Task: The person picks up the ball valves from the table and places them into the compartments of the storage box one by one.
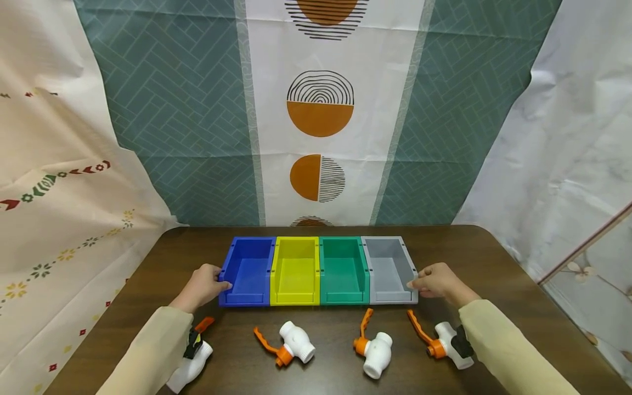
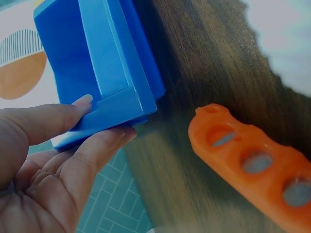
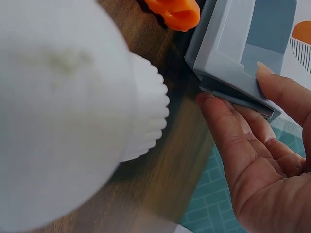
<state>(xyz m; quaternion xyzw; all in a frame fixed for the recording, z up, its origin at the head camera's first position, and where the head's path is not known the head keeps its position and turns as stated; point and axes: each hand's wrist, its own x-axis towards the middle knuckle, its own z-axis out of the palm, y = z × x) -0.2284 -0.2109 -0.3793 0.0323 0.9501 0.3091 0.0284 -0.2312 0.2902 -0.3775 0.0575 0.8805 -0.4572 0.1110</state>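
A joined row of bins stands side by side at the table's middle: blue (image 1: 247, 299), yellow (image 1: 295, 299), green (image 1: 344, 298) and grey (image 1: 393, 297). My left hand (image 1: 202, 285) pinches the blue bin's outer side wall near its front corner, thumb (image 2: 77, 107) over the rim and fingers against the outside and underside. At the other end, my right hand (image 1: 436, 282) pinches the grey bin's outer side wall, thumb inside and fingers below the edge (image 3: 243, 97). Nothing shows inside the bins. Whether their bases touch the table cannot be told.
White ball valves with orange handles lie in front of the bins: one valve (image 1: 298, 343) left of centre, another (image 1: 378, 355) right of centre, a third (image 1: 446, 340) by the right forearm. One more valve (image 1: 190, 368) is partly under the left forearm. Patterned cloth (image 1: 197, 109) hangs behind the table.
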